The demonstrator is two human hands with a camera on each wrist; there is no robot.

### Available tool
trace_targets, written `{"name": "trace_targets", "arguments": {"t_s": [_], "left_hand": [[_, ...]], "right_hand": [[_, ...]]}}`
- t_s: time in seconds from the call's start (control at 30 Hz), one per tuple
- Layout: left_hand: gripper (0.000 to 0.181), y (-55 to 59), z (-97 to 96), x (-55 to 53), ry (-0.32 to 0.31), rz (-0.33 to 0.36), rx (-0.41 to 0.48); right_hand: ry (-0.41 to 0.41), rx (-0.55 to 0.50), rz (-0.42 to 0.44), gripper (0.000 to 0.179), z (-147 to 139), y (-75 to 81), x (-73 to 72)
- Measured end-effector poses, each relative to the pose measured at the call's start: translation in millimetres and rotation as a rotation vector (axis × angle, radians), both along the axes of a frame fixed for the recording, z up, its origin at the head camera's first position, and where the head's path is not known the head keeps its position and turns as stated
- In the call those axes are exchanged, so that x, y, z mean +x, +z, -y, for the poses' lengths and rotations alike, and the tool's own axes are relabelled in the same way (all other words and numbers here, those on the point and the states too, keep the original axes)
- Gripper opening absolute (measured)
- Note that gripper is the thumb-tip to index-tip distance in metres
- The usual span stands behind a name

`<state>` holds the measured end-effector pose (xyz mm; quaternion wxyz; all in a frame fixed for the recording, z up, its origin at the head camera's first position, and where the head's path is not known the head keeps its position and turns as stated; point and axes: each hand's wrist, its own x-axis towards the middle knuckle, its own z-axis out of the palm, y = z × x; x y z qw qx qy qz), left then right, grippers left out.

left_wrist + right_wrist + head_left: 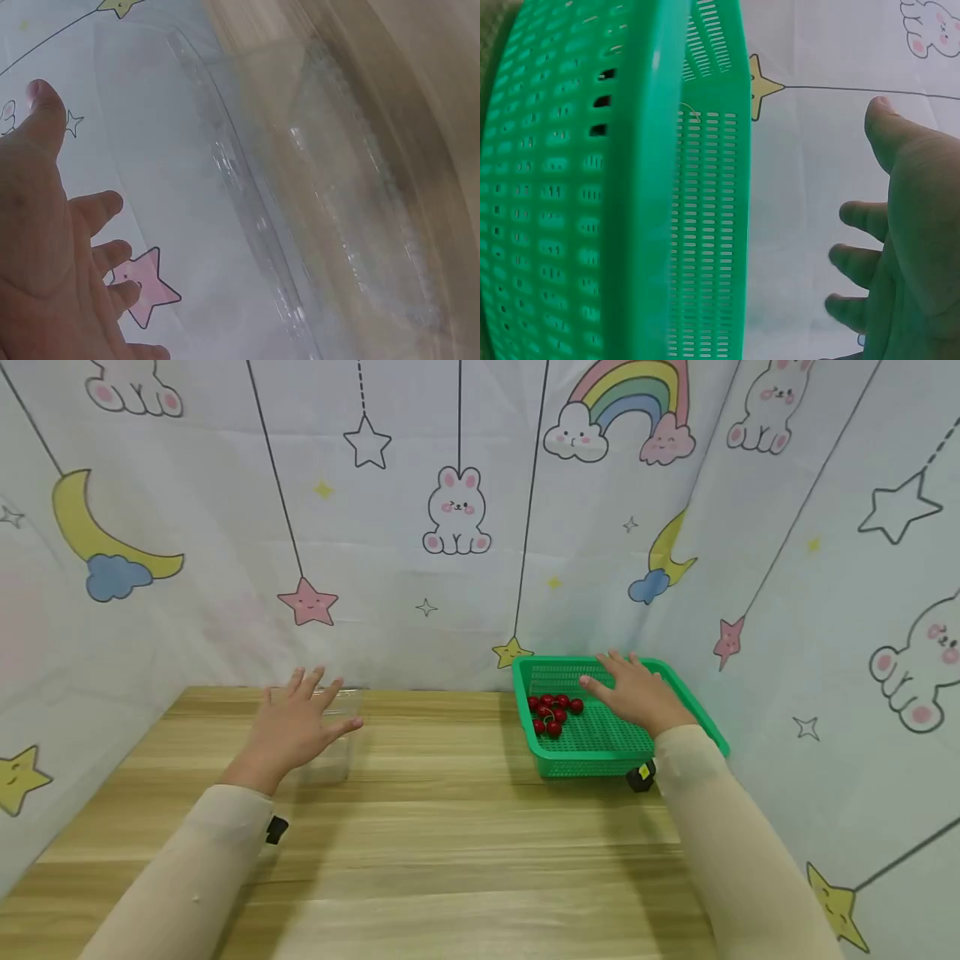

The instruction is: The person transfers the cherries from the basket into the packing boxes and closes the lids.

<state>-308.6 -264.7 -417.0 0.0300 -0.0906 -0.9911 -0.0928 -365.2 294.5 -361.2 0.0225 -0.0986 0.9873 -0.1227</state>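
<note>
My left hand point(296, 731) hovers over a clear plastic box point(333, 760) at the back left of the table, fingers spread and holding nothing. In the left wrist view the box's see-through wall point(247, 202) stands beside the fingers. On the right, a green basket point(588, 767) with slotted walls holds several dark red cherries point(553, 714), gathered at its left side. My right hand point(633, 693) is above the basket's right part, with its fingers extended and nothing in them. The basket's near rim point(649, 187) fills the left of the right wrist view.
The wood-grain table point(450, 843) runs up to a white curtain point(390, 552) printed with stars, moons and bunnies, close behind the box and basket. The curtain also hangs along both sides. A black wrist camera point(641, 777) sits under the right sleeve.
</note>
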Motion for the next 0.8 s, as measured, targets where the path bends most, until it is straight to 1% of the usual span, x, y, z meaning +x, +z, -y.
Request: {"name": "trace_targets", "arguments": {"t_s": [0.13, 0.23, 0.27, 0.43, 0.5, 0.57, 0.7, 0.8], "left_hand": [[0.109, -5.4, 16.1, -1.3, 0.016, 0.040, 0.012], [0.111, -10.5, 28.9, -2.0, 0.005, 0.069, 0.010], [0.112, -11.9, 33.4, -1.9, 0.000, 0.085, 0.024], [0.128, -15.7, 54.7, -0.9, -0.037, 0.190, 0.100], [0.136, -15.7, 60.9, -1.2, -0.054, 0.223, 0.123], [0.139, -14.7, 65.4, -2.3, -0.074, 0.234, 0.132], [0.142, -8.8, 72.2, -3.1, -0.103, 0.246, 0.132], [0.144, -4.5, 76.7, -3.1, -0.104, 0.274, 0.143]], "right_hand": [[-0.006, 0.002, 0.045, 0.098, -1, 4.8, -4.5], [-0.009, 0.008, 0.093, 0.099, 0, 9.5, -8.2], [-0.007, 0.013, 0.107, 0.099, 0, 11.3, -9.7], [0.010, 0.010, 0.164, 0.094, 3, 19.6, -21.6], [0.022, 0.003, 0.183, 0.090, 3, 22.3, -27.8], [0.029, 0.003, 0.203, 0.086, 3, 24.0, -34.2], [0.043, 0.028, 0.234, 0.077, 2, 25.4, -46.2], [0.063, 0.033, 0.255, 0.067, 3, 25.6, -53.9]]}}
